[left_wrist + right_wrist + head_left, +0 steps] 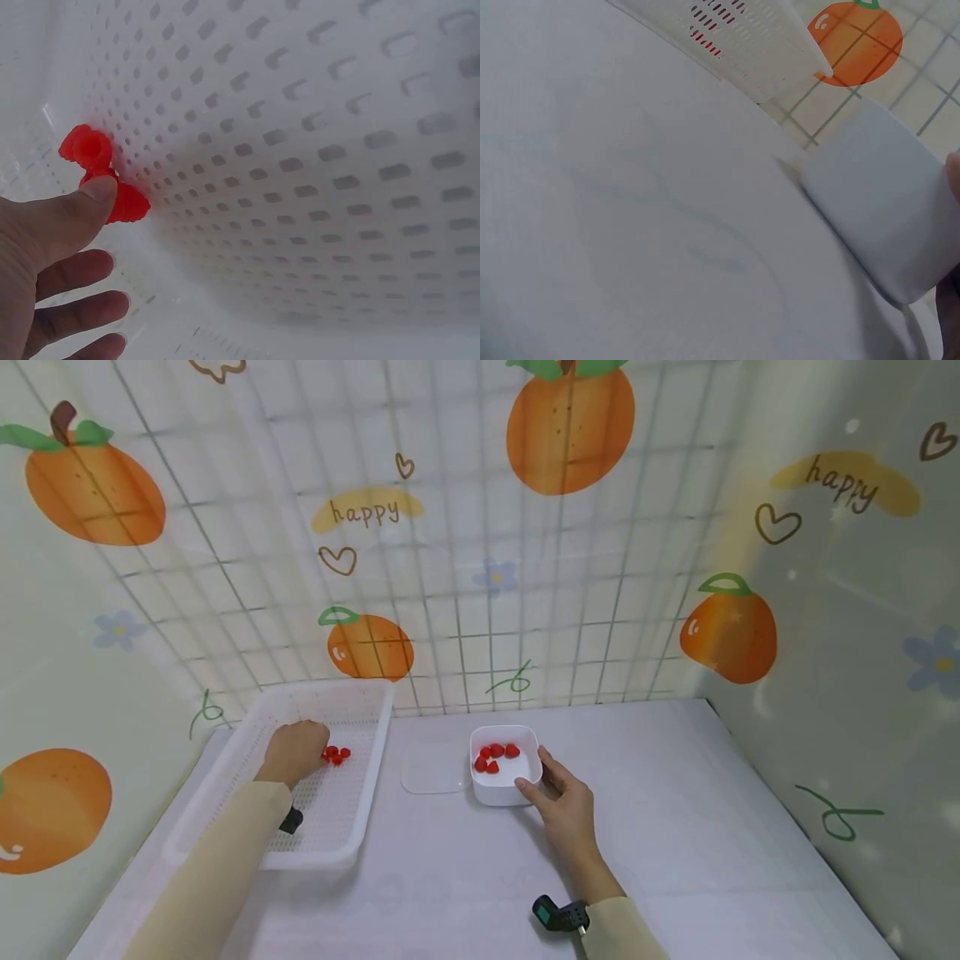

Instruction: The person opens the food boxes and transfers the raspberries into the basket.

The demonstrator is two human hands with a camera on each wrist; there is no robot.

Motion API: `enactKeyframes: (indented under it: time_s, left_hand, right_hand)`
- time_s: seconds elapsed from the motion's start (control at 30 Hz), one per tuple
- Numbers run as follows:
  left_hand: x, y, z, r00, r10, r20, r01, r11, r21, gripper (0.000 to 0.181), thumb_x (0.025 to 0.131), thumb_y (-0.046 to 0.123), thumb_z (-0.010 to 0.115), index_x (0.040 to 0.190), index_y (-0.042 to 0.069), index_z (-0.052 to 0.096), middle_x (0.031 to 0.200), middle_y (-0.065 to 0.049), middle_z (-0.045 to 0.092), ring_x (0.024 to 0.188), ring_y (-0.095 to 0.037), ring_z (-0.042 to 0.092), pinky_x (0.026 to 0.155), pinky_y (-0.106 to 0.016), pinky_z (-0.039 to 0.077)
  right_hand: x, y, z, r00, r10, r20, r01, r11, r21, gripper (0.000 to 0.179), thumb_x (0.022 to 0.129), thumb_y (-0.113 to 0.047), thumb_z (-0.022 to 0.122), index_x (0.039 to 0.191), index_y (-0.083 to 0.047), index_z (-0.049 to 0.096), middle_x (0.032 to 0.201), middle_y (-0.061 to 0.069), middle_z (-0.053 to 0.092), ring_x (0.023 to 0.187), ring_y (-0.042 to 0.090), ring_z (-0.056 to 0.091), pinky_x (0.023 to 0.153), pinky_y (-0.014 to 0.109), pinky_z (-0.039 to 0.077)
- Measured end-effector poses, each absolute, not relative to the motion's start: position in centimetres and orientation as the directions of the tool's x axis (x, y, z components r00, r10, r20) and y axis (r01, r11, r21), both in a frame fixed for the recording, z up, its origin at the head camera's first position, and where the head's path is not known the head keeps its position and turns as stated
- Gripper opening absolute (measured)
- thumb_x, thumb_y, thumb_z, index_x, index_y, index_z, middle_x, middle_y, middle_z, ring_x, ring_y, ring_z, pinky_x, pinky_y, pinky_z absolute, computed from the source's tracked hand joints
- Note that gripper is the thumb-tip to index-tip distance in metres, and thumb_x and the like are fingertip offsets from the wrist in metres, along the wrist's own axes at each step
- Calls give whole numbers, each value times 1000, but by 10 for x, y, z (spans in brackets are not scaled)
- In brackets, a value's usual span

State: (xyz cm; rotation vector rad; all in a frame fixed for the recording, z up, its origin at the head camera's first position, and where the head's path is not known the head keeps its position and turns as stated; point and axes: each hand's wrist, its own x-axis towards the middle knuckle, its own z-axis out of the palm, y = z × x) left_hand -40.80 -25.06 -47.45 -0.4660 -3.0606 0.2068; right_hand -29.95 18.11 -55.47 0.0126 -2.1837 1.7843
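In the head view my left hand [297, 752] is inside a white perforated basket [381, 735], beside several red raspberries [337, 755]. The left wrist view shows its thumb pressed onto a red raspberry [127, 202], the index finger hidden behind; the other fingers extend below. Another raspberry [88, 147] touches that one. My right hand [572, 806] grips the right front corner of a small white square box [501, 795], thumb at the front and fingers on the right side. Several red raspberries [497, 750] lie in the box, mostly towards its left and back.
A clear flat lid [433, 770] lies on the white-covered table [442, 877], between basket and box. Behind stands a grid-patterned wall covering [450, 593] with printed oranges. A small black device [558, 914] is strapped to the right wrist.
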Motion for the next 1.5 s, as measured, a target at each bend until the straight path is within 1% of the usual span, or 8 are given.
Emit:
enactKeyframes:
  time_s: [0.1, 0.33, 0.53, 0.7, 0.93, 1.1, 1.27, 1.5]
  left_hand:
    - [-407, -250, -475, -956, 292, 6, 288, 947, -140, 15, 89, 7, 76, 78, 9, 66, 71, -3, 61, 64, -22, 57, 63, -42, 54]
    - [-405, -246, -476, -957, 290, 6, 287, 951, -114, 15, 89, 5, 75, 77, 10, 66, 70, -2, 60, 65, -22, 54, 64, -41, 53]
    - [-406, -246, -478, -954, 301, 6, 298, 947, -120, 14, 87, 4, 75, 77, 10, 68, 70, -2, 61, 64, -22, 56, 64, -42, 55]
    - [-406, -246, -478, -955, 295, 16, 291, 949, -122, 15, 87, 6, 77, 76, 10, 68, 71, -1, 63, 65, -22, 57, 65, -42, 56]
    - [-405, -245, -473, -962, 273, 7, 271, 959, -86, 11, 89, 5, 76, 80, 9, 71, 72, -2, 64, 65, -23, 57, 68, -42, 57]
    - [-406, -243, -466, -963, 268, 6, 267, 960, -87, 8, 88, 9, 79, 83, 9, 73, 79, -3, 69, 71, -24, 62, 74, -47, 59]
    - [-404, -238, -452, -952, 303, 55, 296, 950, -102, 8, 85, 8, 82, 84, 9, 74, 84, -5, 72, 78, -27, 67, 73, -49, 59]
    - [-404, -224, -430, -939, 326, 112, 312, 941, -132, 12, 84, 10, 86, 92, 8, 77, 90, -8, 74, 88, -32, 70, 80, -52, 59]
  right_hand:
    - [-300, 181, -555, -948, 191, 254, -213, 208, -955, 75, 88, -21, 87, 154, -9, 53, 156, 5, 53, 142, 28, 53, 105, 25, 44]
    - [-300, 181, -556, -946, 193, 262, -222, 206, -953, 74, 88, -21, 87, 154, -9, 54, 156, 5, 53, 142, 28, 54, 105, 24, 44]
    - [-300, 181, -556, -945, 193, 263, -225, 199, -954, 74, 88, -21, 87, 153, -8, 54, 156, 5, 53, 142, 28, 53, 105, 24, 44]
    - [-301, 181, -557, -941, 195, 276, -239, 193, -952, 73, 88, -18, 87, 152, -6, 54, 155, 8, 54, 142, 31, 54, 105, 27, 44]
    - [-301, 181, -557, -936, 198, 291, -254, 193, -948, 73, 88, -17, 87, 152, -4, 54, 155, 11, 54, 140, 35, 54, 104, 27, 45]
    - [-300, 182, -556, -941, 192, 280, -245, 186, -952, 74, 88, -19, 87, 152, -5, 54, 155, 11, 53, 141, 34, 54, 105, 27, 45]
    - [-299, 182, -556, -942, 190, 275, -241, 183, -953, 73, 88, -18, 87, 152, -6, 54, 155, 10, 53, 141, 33, 54, 104, 25, 45]
    - [-298, 182, -555, -947, 189, 260, -229, 170, -958, 74, 89, -18, 86, 153, -7, 53, 156, 9, 53, 142, 32, 53, 105, 26, 44]
